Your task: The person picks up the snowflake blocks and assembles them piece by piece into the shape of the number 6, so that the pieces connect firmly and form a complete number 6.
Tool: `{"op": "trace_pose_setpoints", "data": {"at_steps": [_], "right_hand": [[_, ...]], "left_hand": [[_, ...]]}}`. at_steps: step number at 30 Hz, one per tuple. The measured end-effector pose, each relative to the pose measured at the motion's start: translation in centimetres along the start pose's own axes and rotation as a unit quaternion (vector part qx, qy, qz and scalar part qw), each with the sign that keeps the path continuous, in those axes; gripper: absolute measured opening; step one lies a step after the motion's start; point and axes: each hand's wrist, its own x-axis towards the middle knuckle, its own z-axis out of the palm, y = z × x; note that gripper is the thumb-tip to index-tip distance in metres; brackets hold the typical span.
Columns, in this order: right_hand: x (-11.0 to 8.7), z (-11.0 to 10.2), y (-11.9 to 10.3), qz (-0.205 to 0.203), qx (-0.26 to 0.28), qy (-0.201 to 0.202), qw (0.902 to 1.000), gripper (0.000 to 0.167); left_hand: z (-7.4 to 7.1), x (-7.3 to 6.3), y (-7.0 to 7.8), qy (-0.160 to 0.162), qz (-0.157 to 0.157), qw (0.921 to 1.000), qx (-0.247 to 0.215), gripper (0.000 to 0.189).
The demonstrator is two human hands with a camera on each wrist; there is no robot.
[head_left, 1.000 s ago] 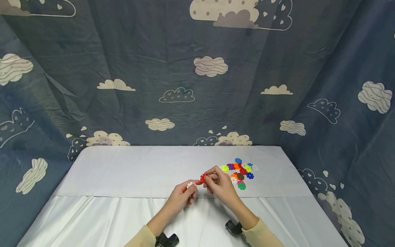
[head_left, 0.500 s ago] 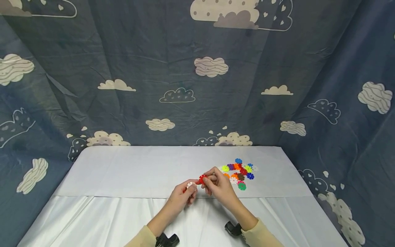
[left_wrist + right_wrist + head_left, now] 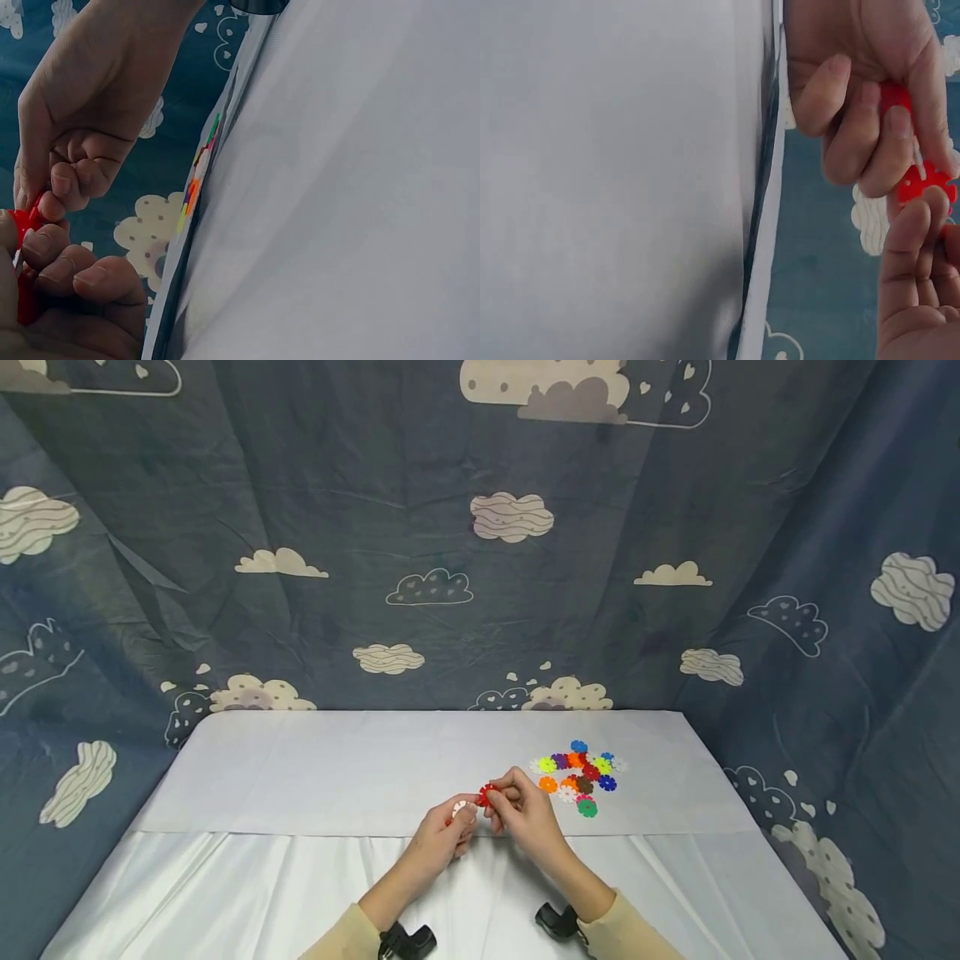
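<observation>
Over the near part of the white table, my two hands meet fingertip to fingertip. My left hand (image 3: 442, 828) pinches a white notched plastic disc (image 3: 459, 807) between thumb and fingers, with red pieces beside it. In the right wrist view a red piece (image 3: 894, 97) shows inside the left hand's curled fingers. My right hand (image 3: 528, 818) pinches a red notched disc (image 3: 487, 794) by its edge, right at the left fingertips. The left wrist view has the red disc (image 3: 28, 219) partly covered by fingers. How the pieces join is hidden.
Beyond the right hand, a loose group of colourful notched discs (image 3: 591, 772) lies on the white table (image 3: 337, 777). A green disc (image 3: 587, 808) is nearest me. A dark cloud-printed curtain (image 3: 420, 527) hangs behind and at both sides.
My right hand has moved a little left with the red disc, bringing it closer to the left hand's pieces. An orange disc behind the right hand has come fully into view.
</observation>
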Motion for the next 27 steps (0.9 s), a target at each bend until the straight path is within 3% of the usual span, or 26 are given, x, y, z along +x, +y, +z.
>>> {"op": "trace_pose_setpoints", "data": {"at_steps": [3,6,10,13,17,21,27], "right_hand": [[0.2,0.2,0.1,0.03,0.029,-0.002,0.9991,0.014],[0.4,0.3,0.2,0.08,0.071,0.002,0.9943,0.017],[0.5,0.2,0.3,0.123,0.103,0.019,0.9868,0.018],[0.6,0.1,0.4,0.131,0.109,0.031,0.9848,0.017],[0.7,-0.1,0.6,0.135,0.118,0.039,0.9831,0.016],[0.7,-0.1,0.7,0.14,0.115,0.044,0.9824,0.015],[0.5,0.2,0.5,0.127,0.088,0.023,0.9877,0.016]], "left_hand": [[-0.2,0.1,0.1,-0.003,-0.014,0.9998,-0.01,0.045],[-0.5,0.2,0.2,-0.023,-0.042,0.9975,-0.052,0.056],[-1.0,0.3,0.4,-0.065,-0.085,0.9853,-0.133,0.078],[-1.4,0.3,0.4,-0.075,-0.1,0.9773,-0.17,0.076],[-1.7,0.3,0.4,-0.07,-0.102,0.9771,-0.173,0.068],[-1.7,0.5,0.1,-0.073,-0.083,0.9815,-0.156,0.058],[-1.7,0.5,-0.2,-0.064,-0.075,0.9824,-0.159,0.055]]}}
